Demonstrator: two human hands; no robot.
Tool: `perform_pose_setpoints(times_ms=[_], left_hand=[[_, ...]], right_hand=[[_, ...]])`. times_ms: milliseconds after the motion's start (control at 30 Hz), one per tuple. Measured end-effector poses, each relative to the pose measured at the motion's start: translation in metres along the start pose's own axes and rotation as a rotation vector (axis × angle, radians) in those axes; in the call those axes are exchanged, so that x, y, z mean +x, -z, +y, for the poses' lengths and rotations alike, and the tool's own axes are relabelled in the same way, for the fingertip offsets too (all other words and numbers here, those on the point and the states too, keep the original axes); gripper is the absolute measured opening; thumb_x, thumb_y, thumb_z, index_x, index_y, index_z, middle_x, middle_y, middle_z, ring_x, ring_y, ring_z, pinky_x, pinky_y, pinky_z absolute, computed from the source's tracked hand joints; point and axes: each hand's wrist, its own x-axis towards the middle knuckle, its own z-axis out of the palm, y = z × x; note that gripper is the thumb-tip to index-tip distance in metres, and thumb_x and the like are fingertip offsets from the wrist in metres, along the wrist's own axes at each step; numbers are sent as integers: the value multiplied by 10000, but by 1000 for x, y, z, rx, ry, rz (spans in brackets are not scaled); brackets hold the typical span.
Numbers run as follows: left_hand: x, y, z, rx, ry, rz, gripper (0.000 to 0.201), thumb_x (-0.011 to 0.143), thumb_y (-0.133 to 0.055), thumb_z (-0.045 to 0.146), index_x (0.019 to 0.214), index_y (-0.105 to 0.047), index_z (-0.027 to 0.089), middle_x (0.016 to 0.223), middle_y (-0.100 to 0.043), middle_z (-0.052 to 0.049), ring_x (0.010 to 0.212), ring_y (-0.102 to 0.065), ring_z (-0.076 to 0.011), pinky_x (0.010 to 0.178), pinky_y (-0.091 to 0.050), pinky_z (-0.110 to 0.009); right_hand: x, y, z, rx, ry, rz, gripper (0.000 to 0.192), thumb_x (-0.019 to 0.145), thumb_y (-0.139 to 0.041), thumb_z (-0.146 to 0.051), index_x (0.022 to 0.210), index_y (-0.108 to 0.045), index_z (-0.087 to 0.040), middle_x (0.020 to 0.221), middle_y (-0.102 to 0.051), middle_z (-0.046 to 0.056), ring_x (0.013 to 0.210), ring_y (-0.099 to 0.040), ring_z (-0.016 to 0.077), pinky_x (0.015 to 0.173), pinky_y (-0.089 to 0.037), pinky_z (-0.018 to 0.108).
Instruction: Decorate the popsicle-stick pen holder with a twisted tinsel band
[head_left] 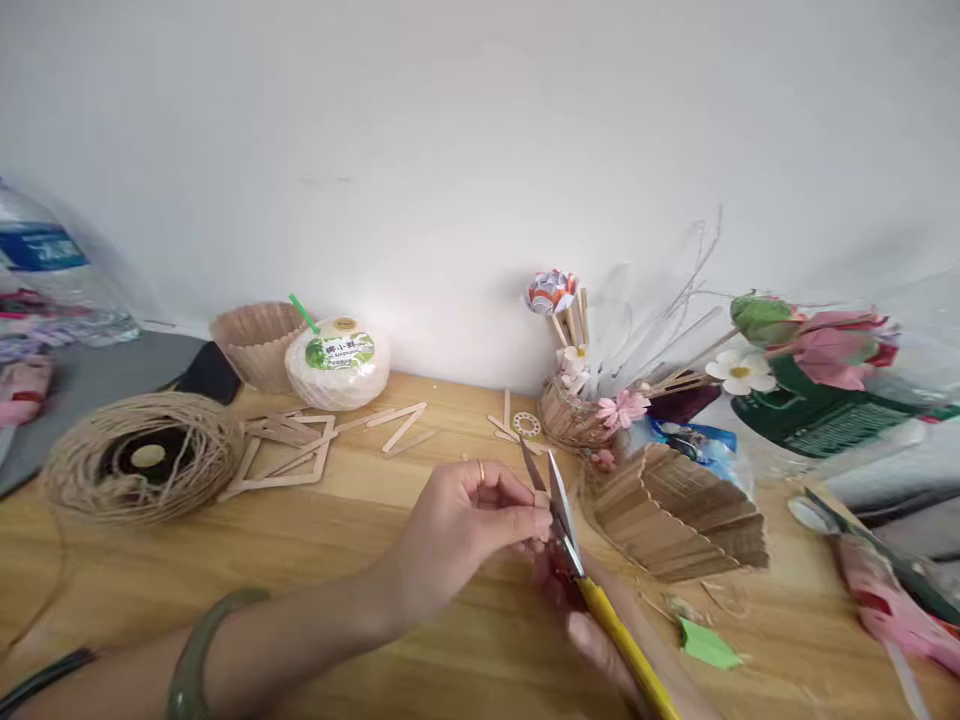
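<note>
My left hand [457,530] reaches in from the lower left with a ring on one finger and a green bangle on the wrist. Its fingertips pinch a small piece right at the blades of a pair of scissors [559,510]; what the piece is cannot be made out. My right hand [600,635] sits low at the bottom edge, closed around the scissors' yellow handle [626,650]. The blades are slightly apart and point up and away from me.
A fan-shaped stack of wooden sticks [675,510] lies just right of the scissors. A twine spool [142,455] lies at left, stick frames [289,450] and a coconut drink [337,362] behind. A small basket of paper flowers [577,410] stands at the wall. Green paper scrap [709,645].
</note>
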Motion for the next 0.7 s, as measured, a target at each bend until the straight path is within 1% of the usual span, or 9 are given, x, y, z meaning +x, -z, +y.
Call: perform_pose_setpoints(times_ms=[100, 200, 367, 433, 567, 700], left_hand=[[-1, 0, 0, 13, 13, -2, 100, 637, -688, 120, 621, -590, 112, 567, -638, 13, 544, -574, -74, 561, -459, -187], [-2, 0, 1, 22, 19, -4, 105, 636, -688, 121, 614, -586, 111, 568, -635, 12, 539, -573, -74, 563, -461, -191], [-1, 2, -1, 3, 31, -18, 119, 638, -695, 141, 610, -582, 116, 571, -641, 11, 539, -590, -81, 566, -467, -198], [-1, 2, -1, -9, 36, -20, 125, 635, -701, 146, 610, -582, 116, 569, -644, 11, 540, -596, -83, 568, -470, -199], [-1, 2, -2, -20, 48, -20, 130, 630, -707, 146, 607, -584, 113, 566, -646, 10, 536, -603, -84, 558, -469, -193], [-1, 2, -1, -18, 50, -29, 143, 635, -711, 161, 608, -579, 113, 563, -644, 10, 540, -605, -82, 560, -469, -189]], right_hand=[[2, -1, -8, 1, 61, -17, 634, 706, -473, -693, 1091, -545, -195, 965, -568, 78, 864, -505, 246, 806, -410, 367], [3, -2, -12, -3, 81, -15, 570, 688, -481, -707, 934, -572, -201, 852, -549, 53, 822, -501, 239, 781, -413, 357], [3, -3, -15, -2, 63, 2, 561, 674, -484, -719, 895, -556, -209, 832, -517, 42, 810, -482, 230, 804, -394, 366], [3, -3, -15, -18, 74, -5, 557, 677, -469, -726, 864, -554, -208, 798, -495, 35, 777, -470, 221, 774, -400, 359], [3, -4, -14, -28, 88, 17, 556, 683, -458, -725, 858, -546, -205, 786, -489, 33, 765, -467, 218, 745, -408, 348], [4, -3, -12, -25, 132, -5, 521, 690, -450, -722, 759, -506, -208, 706, -452, 11, 667, -436, 182, 669, -424, 309]])
